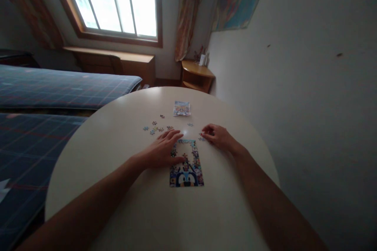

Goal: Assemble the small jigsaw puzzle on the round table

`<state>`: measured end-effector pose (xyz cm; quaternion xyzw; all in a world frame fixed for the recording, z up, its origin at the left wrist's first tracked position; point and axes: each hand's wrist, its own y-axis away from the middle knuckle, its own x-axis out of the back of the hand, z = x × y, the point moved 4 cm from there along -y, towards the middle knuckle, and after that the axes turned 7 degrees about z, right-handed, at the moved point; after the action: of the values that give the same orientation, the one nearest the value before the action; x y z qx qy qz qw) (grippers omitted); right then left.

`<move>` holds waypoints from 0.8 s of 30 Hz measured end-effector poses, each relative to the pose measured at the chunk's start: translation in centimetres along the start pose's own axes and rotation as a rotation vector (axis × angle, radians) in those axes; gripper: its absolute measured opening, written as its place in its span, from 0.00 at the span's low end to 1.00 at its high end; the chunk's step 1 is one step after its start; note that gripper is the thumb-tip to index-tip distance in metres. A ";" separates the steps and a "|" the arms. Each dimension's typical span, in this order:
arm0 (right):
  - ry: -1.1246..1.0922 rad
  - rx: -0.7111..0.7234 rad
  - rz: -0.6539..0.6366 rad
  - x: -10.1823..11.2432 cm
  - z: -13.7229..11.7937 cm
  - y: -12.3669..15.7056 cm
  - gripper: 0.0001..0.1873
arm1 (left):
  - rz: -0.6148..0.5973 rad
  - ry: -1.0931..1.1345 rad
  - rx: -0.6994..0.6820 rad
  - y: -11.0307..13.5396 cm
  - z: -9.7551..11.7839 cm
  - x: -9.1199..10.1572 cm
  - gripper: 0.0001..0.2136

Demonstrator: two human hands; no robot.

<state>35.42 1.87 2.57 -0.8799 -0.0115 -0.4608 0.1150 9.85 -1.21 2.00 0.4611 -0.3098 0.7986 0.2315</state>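
Observation:
A small colourful jigsaw puzzle (186, 168) lies on a round white table (123, 188); its upper middle is a bare gap. My left hand (163, 151) rests flat on the puzzle's left edge, fingers stretched out. My right hand (217, 136) sits just right of the puzzle's top corner, fingertips pinched on a small puzzle piece (202, 138). Several loose pieces (154, 127) are scattered beyond my left hand.
A small printed picture card (182, 108) lies farther back on the table. A bed with a plaid cover (44, 90) stands to the left, a wall close on the right, a wooden corner shelf (196, 74) and a window behind.

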 end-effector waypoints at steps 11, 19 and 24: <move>0.257 0.002 -0.001 0.6 -1.0 0.0 0.11 | -0.074 -0.025 0.040 0.2 -0.3 -0.6 0.40; 0.152 0.058 -0.015 0.4 -1.2 0.3 0.08 | -0.084 -0.038 0.046 0.2 -0.5 -0.7 0.40; 0.029 0.071 -0.039 0.2 -0.8 0.3 0.08 | -0.096 -0.046 0.051 0.2 -0.4 -0.7 0.41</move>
<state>34.92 1.38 3.14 -0.8681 -0.0432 -0.4752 0.1372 9.84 -1.10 1.22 0.4994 -0.2720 0.7835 0.2507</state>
